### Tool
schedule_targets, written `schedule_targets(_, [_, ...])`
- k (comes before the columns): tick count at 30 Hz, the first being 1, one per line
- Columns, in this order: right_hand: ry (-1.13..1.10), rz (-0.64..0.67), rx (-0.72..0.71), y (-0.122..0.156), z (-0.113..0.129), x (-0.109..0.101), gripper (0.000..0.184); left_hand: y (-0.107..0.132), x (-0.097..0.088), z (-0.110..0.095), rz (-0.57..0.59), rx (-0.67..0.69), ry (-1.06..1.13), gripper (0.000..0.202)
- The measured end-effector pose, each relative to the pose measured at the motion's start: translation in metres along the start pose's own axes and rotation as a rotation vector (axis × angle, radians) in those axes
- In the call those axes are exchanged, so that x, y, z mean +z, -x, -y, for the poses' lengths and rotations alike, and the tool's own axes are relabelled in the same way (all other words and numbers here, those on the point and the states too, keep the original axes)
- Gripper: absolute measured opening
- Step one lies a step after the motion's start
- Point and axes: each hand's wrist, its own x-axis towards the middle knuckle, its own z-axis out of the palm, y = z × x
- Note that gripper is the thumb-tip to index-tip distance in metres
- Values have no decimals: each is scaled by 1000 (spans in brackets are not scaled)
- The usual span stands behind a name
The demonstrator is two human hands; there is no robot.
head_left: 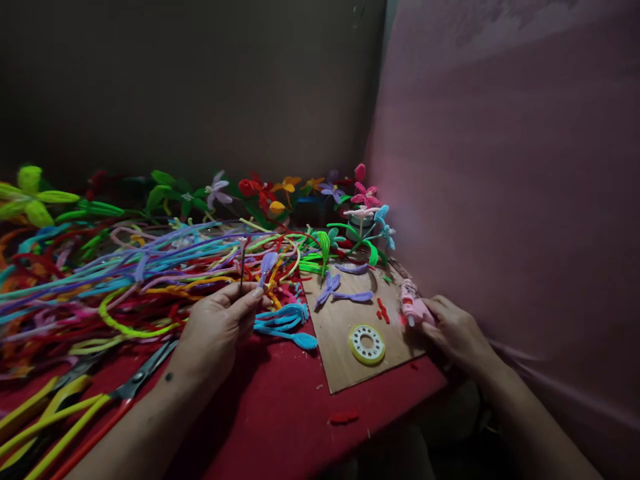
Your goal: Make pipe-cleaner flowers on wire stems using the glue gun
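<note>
My left hand (pixel 220 323) is closed over the red table. Between its thumb and finger it pinches a purple pipe-cleaner petal (pixel 269 264), and a thin dark stem (pixel 243 263) with a small pale-and-red tip also rises from its fingers. At the board's right edge, my right hand (pixel 453 330) grips a pink hot glue gun (pixel 413 303), its nozzle tilted down toward the board. More purple petals (pixel 353 296) lie on the wooden board (pixel 340 370). A bundle of blue petals (pixel 290 327) rests just right of my left hand.
A yellow-and-white tape roll (pixel 367 344) and red scraps (pixel 383 310) sit on the board. Tangled pipe cleaners (pixel 125 267) spread across the left, with yellow-handled scissors (pixel 95 403) in front. Finished flowers (pixel 260 193) line the back; a pink wall covering (pixel 510 167) borders the right.
</note>
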Motion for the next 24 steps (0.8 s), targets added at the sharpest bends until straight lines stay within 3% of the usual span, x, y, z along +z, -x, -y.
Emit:
schedule_targets(5, [-21,58,42,-14,-7,4,34,-2,-2,0,-27,-15,42,32])
schedule_targets(9, [-57,161,14,-12,-2,-14,35,-2,-4,1,-17,-21,34,30])
schedule_targets(11, [-57,132,29,-12,9,-28,29,-1,-3,2,16,-33,34,28])
schedule_targets(13, [-140,4,41,-16,31,-40,26,3,-1,2,82,-50,45,27])
schedule_targets(15, [-414,-23,-40,-24,63,-45,23,9,2,2,159,-63,64,25])
schedule_targets(17, [-787,139,-109,-37,99,-41,20,15,6,1,242,-78,74,23])
schedule_targets(19, [-1188,382,7,-53,133,-32,23,21,9,-1,323,-100,80,19])
schedule_targets(20, [-1394,440,66,-61,146,-27,27,23,11,-2,355,-110,86,18])
schedule_targets(22, [-1742,449,81,-77,165,-18,29,25,12,-4,394,-123,106,17])
schedule_targets(24, [-1928,440,65,-89,173,-13,28,24,11,-5,422,-131,131,15])
